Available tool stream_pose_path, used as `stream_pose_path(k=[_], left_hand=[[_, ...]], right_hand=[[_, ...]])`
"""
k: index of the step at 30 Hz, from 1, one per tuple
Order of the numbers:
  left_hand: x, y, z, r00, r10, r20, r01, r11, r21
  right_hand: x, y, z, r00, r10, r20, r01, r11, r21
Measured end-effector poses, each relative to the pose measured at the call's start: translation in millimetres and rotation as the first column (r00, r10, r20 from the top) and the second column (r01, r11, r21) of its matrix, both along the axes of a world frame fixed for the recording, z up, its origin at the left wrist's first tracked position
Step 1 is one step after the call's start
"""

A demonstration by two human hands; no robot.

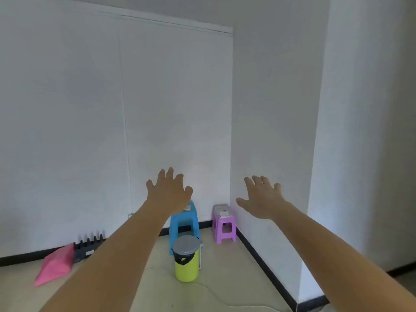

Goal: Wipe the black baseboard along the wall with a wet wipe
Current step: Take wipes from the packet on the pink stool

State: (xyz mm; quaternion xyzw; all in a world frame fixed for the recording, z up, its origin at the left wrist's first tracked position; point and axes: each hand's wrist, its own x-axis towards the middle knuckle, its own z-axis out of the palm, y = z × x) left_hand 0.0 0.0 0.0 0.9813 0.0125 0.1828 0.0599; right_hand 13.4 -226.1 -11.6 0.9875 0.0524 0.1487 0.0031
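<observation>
The black baseboard [267, 269] runs along the foot of the white walls, from the far left across the back and down the right-hand wall toward me. My left hand [168, 192] is stretched out in front of me, palm down, fingers spread and empty. At the same height my right hand [262, 199] is also held out, fingers apart, holding nothing. Both hands hover well above the floor. A small white item [224, 213] lies on the purple stool; I cannot tell what it is.
A blue plastic stool [184, 224] and a purple stool [224, 226] stand in the corner. A yellow-green bin [186, 264] with a grey lid sits before the blue stool. A pink bag [57, 263] and a black rack [89, 244] lie left. A white cord [216, 293] trails on the floor.
</observation>
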Motion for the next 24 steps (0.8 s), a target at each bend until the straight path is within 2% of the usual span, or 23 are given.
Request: stream_pose_path(k=[10,17,24], left_hand=[[94.9,-31.9,-23.7,0.999,-0.044,0.001,0.044,0.999,0.016],[210.8,-76.5,-33.7,0.999,-0.041,0.033,0.040,0.999,0.007],[334.2,-112.2,-49.8,0.998,-0.047,-0.045,0.046,0.999,-0.029]], right_hand=[[84.8,-27.3,-17.2,1.000,-0.018,-0.002,0.018,0.998,-0.056],[202.5,-68.1,-25.4,0.999,-0.033,0.019,0.034,0.998,-0.052],[329.5,-98.2,-43.8,0.999,-0.044,0.017,0.045,0.999,-0.024]])
